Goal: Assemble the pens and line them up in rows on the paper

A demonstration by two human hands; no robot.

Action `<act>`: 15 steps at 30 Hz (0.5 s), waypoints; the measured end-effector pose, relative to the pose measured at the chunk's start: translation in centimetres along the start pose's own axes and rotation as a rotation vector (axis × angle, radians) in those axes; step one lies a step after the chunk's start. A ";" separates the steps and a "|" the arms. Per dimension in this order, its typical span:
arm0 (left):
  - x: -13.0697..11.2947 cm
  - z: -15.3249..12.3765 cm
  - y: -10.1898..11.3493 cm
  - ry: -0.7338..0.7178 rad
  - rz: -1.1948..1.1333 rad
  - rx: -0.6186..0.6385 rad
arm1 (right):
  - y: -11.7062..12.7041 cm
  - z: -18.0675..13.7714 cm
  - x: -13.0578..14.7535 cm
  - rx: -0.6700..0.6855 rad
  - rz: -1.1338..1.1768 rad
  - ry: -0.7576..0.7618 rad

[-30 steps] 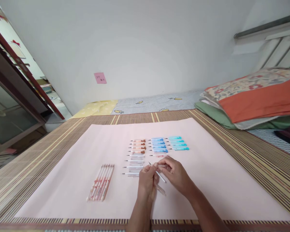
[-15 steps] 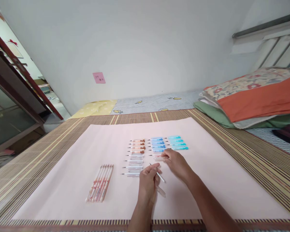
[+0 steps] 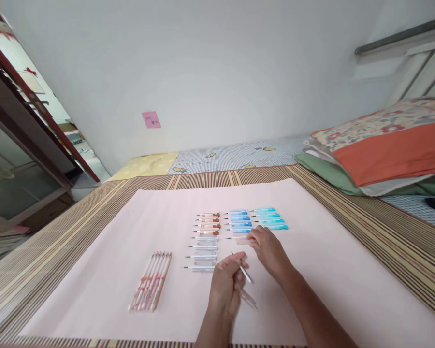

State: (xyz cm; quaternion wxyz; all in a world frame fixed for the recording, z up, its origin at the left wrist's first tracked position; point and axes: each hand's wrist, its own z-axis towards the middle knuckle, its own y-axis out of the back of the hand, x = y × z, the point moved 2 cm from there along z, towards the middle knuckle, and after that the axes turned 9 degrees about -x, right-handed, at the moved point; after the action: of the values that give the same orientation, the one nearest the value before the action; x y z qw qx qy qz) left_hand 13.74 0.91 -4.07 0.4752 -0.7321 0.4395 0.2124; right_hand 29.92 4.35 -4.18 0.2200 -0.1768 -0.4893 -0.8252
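Observation:
My left hand (image 3: 226,285) is closed round a thin white pen refill (image 3: 242,268) whose dark tip points up and left; a clear pen barrel (image 3: 249,297) sticks out below the fist. My right hand (image 3: 266,246) reaches forward with fingers pinched on a small pale pen cap (image 3: 242,240), set down just under the blue row. Ahead lie rows of brown caps (image 3: 208,221), blue caps (image 3: 238,220) and teal caps (image 3: 270,217). Several bare refills (image 3: 202,249) lie in a column left of my hands.
Everything rests on a pink sheet (image 3: 130,227) over a striped mat (image 3: 39,251). A bundle of pink patterned pens (image 3: 152,281) lies at the left. Folded bedding and an orange pillow (image 3: 384,150) are stacked at the right. A pink note (image 3: 151,119) sticks to the wall.
My right hand left my left hand and moved forward with the pale cap to the spot below the blue row. My left hand stayed closed on the refill, drifting slightly nearer.

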 end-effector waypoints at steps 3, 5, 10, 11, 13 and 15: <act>0.1 0.1 0.0 0.002 -0.004 0.005 | -0.5 0.1 0.0 0.007 0.007 0.010; 0.2 0.2 0.1 0.003 -0.001 0.008 | -0.8 0.1 -0.1 0.009 0.004 0.011; 0.4 0.2 0.1 0.001 0.005 0.010 | -0.3 -0.2 0.0 0.017 -0.013 -0.001; 0.4 0.2 0.0 0.000 0.005 0.008 | -0.1 -0.1 0.1 0.021 -0.016 -0.003; 0.4 0.2 0.0 0.001 0.005 0.004 | 0.1 -0.1 0.2 0.028 -0.025 -0.007; 0.4 0.1 -0.1 0.004 0.002 0.003 | 0.1 0.0 0.1 0.037 -0.036 -0.007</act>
State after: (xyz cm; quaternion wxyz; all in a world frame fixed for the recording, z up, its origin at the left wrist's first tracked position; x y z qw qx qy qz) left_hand 14.06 0.86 -4.40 0.4754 -0.7313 0.4414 0.2107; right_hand 29.83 4.27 -4.09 0.2067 -0.1670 -0.5082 -0.8192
